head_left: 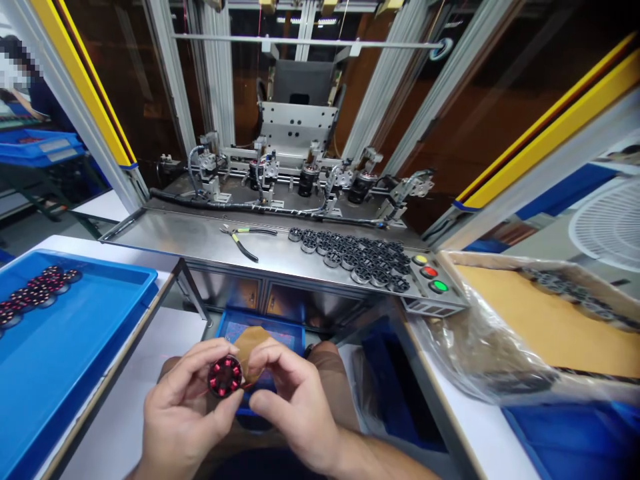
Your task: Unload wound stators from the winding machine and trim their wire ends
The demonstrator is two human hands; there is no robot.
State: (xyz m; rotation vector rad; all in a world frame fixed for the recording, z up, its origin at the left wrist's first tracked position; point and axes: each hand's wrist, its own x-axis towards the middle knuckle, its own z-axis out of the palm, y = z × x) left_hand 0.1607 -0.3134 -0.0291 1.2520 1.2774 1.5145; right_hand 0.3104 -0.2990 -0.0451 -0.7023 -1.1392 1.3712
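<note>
In my left hand (187, 400) is a round motor stator (225, 377) wound with red wire, held by its rim between thumb and fingers with the wound face toward me. My right hand (295, 393) is close by on the right, its fingers curled and its thumb near the stator's edge. A thin reddish strand shows beside its fingertips; what they pinch is too small to make out. Beneath both hands, a blue bin (263, 320) sits low near my knees, and a brown piece (251, 343) shows behind the fingers.
A blue tray (100, 293) with wound stators (37, 290) stands left. On the metal ledge lie cutting pliers (245, 240) and many dark stators (350, 257), beside push buttons (429, 272). Winding fixtures (307, 177) stand behind. At right is a plastic-lined box (520, 320).
</note>
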